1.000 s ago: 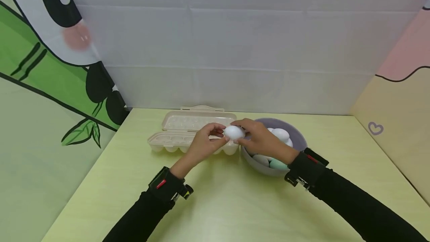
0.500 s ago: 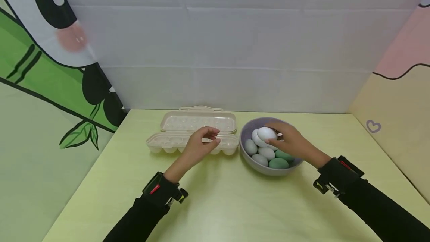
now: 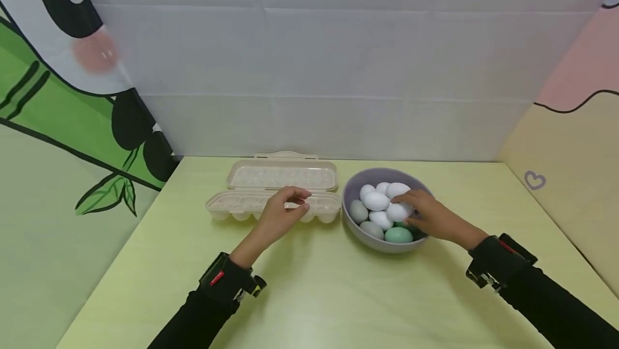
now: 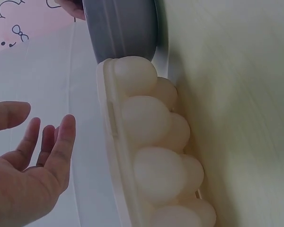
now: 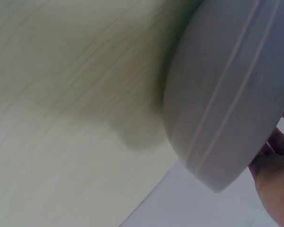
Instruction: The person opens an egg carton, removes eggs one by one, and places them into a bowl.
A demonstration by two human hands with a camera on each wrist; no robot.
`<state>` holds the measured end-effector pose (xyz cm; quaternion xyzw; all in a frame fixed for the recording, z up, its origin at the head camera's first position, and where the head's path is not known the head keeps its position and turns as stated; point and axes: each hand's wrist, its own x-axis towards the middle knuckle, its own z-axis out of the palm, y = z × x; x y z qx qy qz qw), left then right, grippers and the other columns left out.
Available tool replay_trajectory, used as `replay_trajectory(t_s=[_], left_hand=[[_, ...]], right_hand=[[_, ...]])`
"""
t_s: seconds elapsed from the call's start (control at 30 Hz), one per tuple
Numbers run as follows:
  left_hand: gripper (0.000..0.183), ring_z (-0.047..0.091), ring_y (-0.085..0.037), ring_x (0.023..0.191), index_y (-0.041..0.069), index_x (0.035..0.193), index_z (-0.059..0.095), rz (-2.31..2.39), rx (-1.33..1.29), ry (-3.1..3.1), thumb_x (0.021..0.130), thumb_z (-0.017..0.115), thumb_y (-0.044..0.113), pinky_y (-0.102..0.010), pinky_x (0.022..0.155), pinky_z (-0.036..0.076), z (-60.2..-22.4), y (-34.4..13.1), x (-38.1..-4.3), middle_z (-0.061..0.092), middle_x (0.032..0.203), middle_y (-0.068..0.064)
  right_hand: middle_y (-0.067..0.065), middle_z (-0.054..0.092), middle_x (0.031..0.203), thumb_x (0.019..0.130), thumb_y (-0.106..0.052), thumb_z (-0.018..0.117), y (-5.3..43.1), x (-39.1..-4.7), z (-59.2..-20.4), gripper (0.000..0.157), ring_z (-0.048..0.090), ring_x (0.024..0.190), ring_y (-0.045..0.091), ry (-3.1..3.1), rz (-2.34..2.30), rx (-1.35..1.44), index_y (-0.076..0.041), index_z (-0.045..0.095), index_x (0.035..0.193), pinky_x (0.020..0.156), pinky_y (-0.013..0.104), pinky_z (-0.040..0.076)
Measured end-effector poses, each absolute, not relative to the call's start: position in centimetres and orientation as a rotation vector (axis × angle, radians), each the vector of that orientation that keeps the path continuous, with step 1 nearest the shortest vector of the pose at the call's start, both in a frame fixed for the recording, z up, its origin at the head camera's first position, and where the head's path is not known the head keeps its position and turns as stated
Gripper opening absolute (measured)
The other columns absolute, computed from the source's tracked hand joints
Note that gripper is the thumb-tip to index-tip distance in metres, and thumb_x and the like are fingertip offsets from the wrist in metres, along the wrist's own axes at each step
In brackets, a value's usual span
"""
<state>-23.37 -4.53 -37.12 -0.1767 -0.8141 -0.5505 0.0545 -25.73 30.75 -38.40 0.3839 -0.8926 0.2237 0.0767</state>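
Note:
My right hand (image 3: 437,218) is in the right part of the grey-purple bowl (image 3: 382,247), finger and thumb around a white egg (image 3: 398,212). Other white eggs (image 3: 375,201), pale grey eggs (image 3: 358,212) and green eggs (image 3: 398,235) lie around it. In the right wrist view the bowl wall (image 5: 222,99) hides most of that hand. My left hand (image 3: 276,218) hovers in front of the lidded egg carton (image 3: 227,211), fingers relaxed and apart, holding nothing. The left wrist view shows this hand (image 4: 38,165) beside the carton's rounded cups (image 4: 154,172).
The carton's lid (image 3: 282,175) is raised toward the back wall (image 3: 309,69). Carton and bowl stand side by side near the back edge of the pale yellow table (image 3: 338,295). A printed panel with a heart (image 3: 534,179) rises at the right.
At first both hands held a white egg between them before the carton. The right hand carried it rightward and down into the bowl; the left let go and stayed near the carton.

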Motion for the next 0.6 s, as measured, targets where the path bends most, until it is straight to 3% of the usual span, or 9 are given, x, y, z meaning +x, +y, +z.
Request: replay_trajectory(t_s=[0.27,0.6], left_hand=[[0.021,0.058,-0.032,0.098,-0.007,0.107,0.062,-1.683,-0.512,-2.429,0.086,0.064,-0.004,-0.04,0.082,0.052,-37.66,-5.09,-23.14,0.06,0.109,-0.019],[0.02,0.057,-0.031,0.101,-0.007,0.108,0.061,-1.71,-0.484,-2.468,0.088,0.062,-0.003,-0.039,0.084,0.052,-37.94,-5.25,-22.5,0.058,0.11,-0.019]], right_hand=[[0.02,0.046,0.109,0.073,0.015,0.073,30.52,-25.84,-38.77,0.047,0.047,0.098,0.031,-2.626,0.613,1.138,0.002,0.06,0.116,0.073,0.04,0.048],[0.017,0.046,0.116,0.082,0.003,0.069,31.07,-25.33,-39.09,0.044,0.046,0.104,0.029,-2.704,0.67,1.032,0.0,0.056,0.124,0.081,0.042,0.044]])
